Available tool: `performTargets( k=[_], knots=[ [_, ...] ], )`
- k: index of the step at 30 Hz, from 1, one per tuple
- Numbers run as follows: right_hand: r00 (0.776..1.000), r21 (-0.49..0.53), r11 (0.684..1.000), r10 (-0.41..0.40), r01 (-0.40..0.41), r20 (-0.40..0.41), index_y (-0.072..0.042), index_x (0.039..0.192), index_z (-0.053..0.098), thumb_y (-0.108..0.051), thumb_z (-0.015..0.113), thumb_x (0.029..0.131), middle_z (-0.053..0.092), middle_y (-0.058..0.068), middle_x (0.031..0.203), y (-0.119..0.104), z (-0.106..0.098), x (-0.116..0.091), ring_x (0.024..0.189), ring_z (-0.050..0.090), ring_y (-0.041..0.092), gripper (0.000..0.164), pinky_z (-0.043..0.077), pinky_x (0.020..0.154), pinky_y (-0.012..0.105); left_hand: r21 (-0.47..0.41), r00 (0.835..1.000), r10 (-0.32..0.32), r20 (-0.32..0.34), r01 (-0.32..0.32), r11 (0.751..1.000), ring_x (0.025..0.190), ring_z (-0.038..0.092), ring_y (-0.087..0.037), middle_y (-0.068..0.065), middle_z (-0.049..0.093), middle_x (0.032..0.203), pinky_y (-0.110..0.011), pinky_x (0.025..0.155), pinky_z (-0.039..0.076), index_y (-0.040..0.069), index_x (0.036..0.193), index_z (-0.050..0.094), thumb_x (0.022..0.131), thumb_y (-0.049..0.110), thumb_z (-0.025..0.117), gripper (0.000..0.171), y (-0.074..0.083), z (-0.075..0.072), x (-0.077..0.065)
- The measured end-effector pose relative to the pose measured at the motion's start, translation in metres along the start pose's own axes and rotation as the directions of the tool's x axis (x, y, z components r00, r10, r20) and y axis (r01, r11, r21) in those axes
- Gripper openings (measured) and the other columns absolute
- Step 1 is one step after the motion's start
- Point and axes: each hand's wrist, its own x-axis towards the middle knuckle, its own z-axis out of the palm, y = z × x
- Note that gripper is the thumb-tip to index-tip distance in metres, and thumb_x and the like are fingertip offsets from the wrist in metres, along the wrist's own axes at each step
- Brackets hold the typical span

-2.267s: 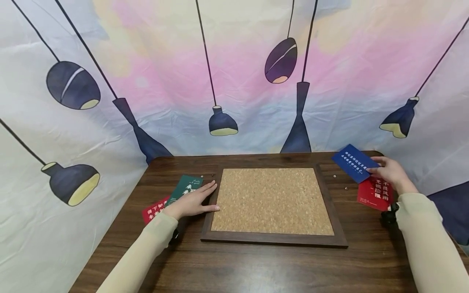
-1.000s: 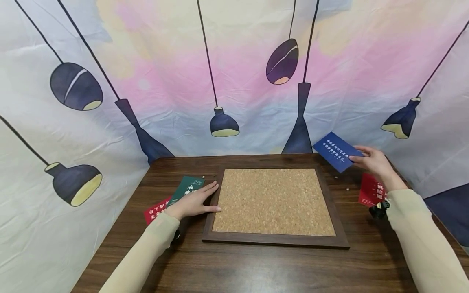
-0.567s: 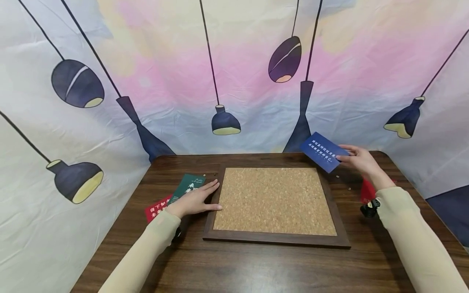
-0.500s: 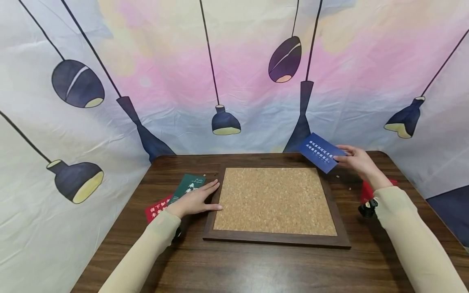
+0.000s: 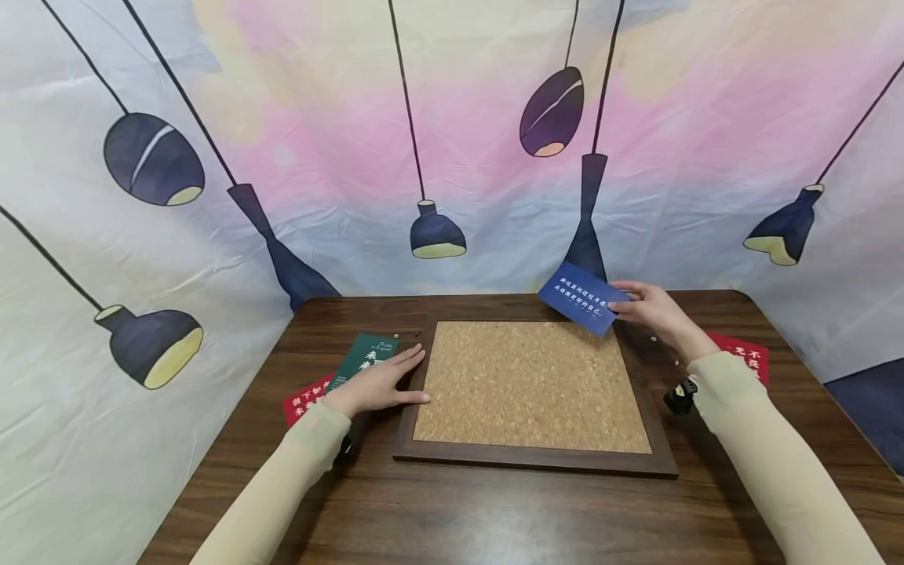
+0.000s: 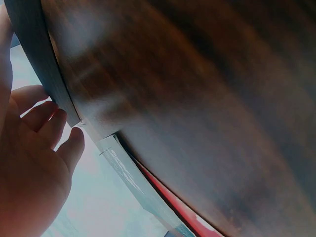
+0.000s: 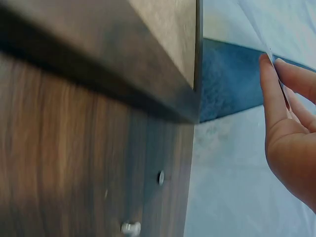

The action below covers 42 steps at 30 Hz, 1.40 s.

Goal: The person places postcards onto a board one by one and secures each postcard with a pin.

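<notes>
My right hand [image 5: 657, 312] pinches a blue card [image 5: 577, 298] with white writing by its right edge. The card is held above the upper right part of a dark-framed cork board [image 5: 530, 384]. In the right wrist view the card [image 7: 284, 94] appears nearly edge-on between thumb and fingers. My left hand [image 5: 380, 384] rests with extended fingers on the board's left frame. Under and beside that hand lie a green card [image 5: 359, 359] and a red card [image 5: 305, 399], partly covered. Another red card [image 5: 752, 359] lies at the right, partly behind my right forearm.
Small pin-like pieces lie on the wooden table [image 5: 508, 518] beside the board; one piece [image 5: 653, 339] is at its right, another [image 5: 396, 336] at its left. A cloth backdrop [image 5: 339, 141] printed with lamps hangs behind the table's far edge.
The right hand has carried the blue card leftwards, from above the right-hand red card to over the board's top right. The left hand stays on the frame.
</notes>
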Motion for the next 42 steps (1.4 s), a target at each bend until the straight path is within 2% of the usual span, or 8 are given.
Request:
performTargets(
  k=[5, 8, 10, 14, 16, 25, 32, 42],
  knots=[
    [1.000, 0.020, 1.000, -0.007, 0.006, 0.031, 0.000, 0.157, 0.031, -0.012, 0.063, 0.101, 0.038, 0.032, 0.150, -0.006, 0.011, 0.007, 0.108, 0.062, 0.013, 0.066, 0.047, 0.103, 0.041, 0.006, 1.000, 0.001, -0.004, -0.001, 1.000, 0.147, 0.033, -0.035, -0.004, 0.017, 0.168, -0.055, 0.110, 0.038, 0.017, 0.162, 0.022, 0.089, 0.070, 0.058, 0.098, 0.000, 0.000, 0.001],
    [0.998, 0.030, 0.999, -0.019, 0.018, 0.053, 0.001, 0.156, 0.033, -0.010, 0.063, 0.101, 0.042, 0.031, 0.147, -0.008, 0.017, 0.012, 0.108, 0.063, 0.016, 0.064, 0.047, 0.103, 0.042, 0.006, 1.000, 0.000, -0.009, 0.000, 1.000, 0.147, 0.033, -0.035, -0.004, 0.017, 0.168, -0.055, 0.110, 0.038, 0.017, 0.162, 0.023, 0.089, 0.070, 0.059, 0.097, 0.000, 0.000, 0.001],
    [0.997, 0.025, 0.999, -0.024, 0.022, 0.071, 0.000, 0.156, 0.033, -0.010, 0.062, 0.101, 0.043, 0.031, 0.146, -0.009, 0.022, 0.015, 0.113, 0.063, 0.023, 0.064, 0.047, 0.104, 0.043, 0.007, 1.000, -0.001, -0.010, 0.001, 1.000, 0.147, 0.033, -0.035, -0.003, 0.017, 0.168, -0.055, 0.110, 0.038, 0.018, 0.162, 0.023, 0.089, 0.070, 0.059, 0.097, 0.000, 0.001, 0.001],
    [0.994, 0.023, 0.999, -0.026, 0.024, 0.110, 0.000, 0.156, 0.032, -0.008, 0.060, 0.102, 0.040, 0.031, 0.150, -0.011, 0.033, 0.020, 0.129, 0.053, 0.041, 0.062, 0.045, 0.106, 0.047, -0.001, 1.000, -0.003, -0.008, 0.003, 1.000, 0.147, 0.033, -0.035, -0.003, 0.017, 0.168, -0.056, 0.110, 0.038, 0.018, 0.162, 0.022, 0.089, 0.071, 0.059, 0.097, 0.000, 0.001, 0.001],
    [0.992, 0.029, 0.999, -0.025, 0.022, 0.122, 0.000, 0.156, 0.032, -0.007, 0.060, 0.102, 0.038, 0.031, 0.152, -0.012, 0.039, 0.022, 0.133, 0.048, 0.045, 0.062, 0.044, 0.107, 0.048, 0.000, 1.000, -0.005, -0.005, 0.005, 1.000, 0.147, 0.032, -0.035, -0.003, 0.017, 0.168, -0.056, 0.110, 0.037, 0.018, 0.162, 0.022, 0.089, 0.071, 0.059, 0.098, 0.000, 0.001, 0.001],
    [0.984, 0.061, 0.997, -0.047, 0.038, 0.170, 0.001, 0.154, 0.035, -0.005, 0.062, 0.100, 0.046, 0.030, 0.147, -0.020, 0.064, 0.031, 0.122, 0.059, 0.032, 0.061, 0.047, 0.103, 0.049, 0.017, 1.000, -0.002, -0.005, 0.002, 1.000, 0.147, 0.032, -0.034, -0.002, 0.018, 0.168, -0.055, 0.111, 0.037, 0.019, 0.162, 0.022, 0.089, 0.072, 0.058, 0.098, 0.000, 0.001, 0.002],
    [0.973, 0.035, 0.998, -0.065, 0.058, 0.222, 0.000, 0.154, 0.036, -0.007, 0.062, 0.100, 0.036, 0.027, 0.156, -0.027, 0.079, 0.036, 0.130, 0.051, 0.042, 0.060, 0.047, 0.104, 0.047, 0.026, 1.000, -0.009, -0.009, 0.009, 1.000, 0.147, 0.032, -0.033, -0.002, 0.018, 0.168, -0.054, 0.111, 0.037, 0.020, 0.162, 0.022, 0.088, 0.074, 0.057, 0.099, -0.001, 0.000, 0.003],
    [0.957, 0.059, 0.996, -0.084, 0.071, 0.277, 0.001, 0.153, 0.039, -0.006, 0.063, 0.099, 0.033, 0.026, 0.157, -0.033, 0.104, 0.045, 0.129, 0.053, 0.040, 0.060, 0.048, 0.102, 0.046, 0.035, 1.000, -0.020, -0.005, 0.020, 0.999, 0.148, 0.032, -0.031, 0.000, 0.017, 0.168, -0.053, 0.112, 0.037, 0.021, 0.162, 0.021, 0.087, 0.075, 0.057, 0.099, -0.003, 0.000, 0.002]
  ],
)
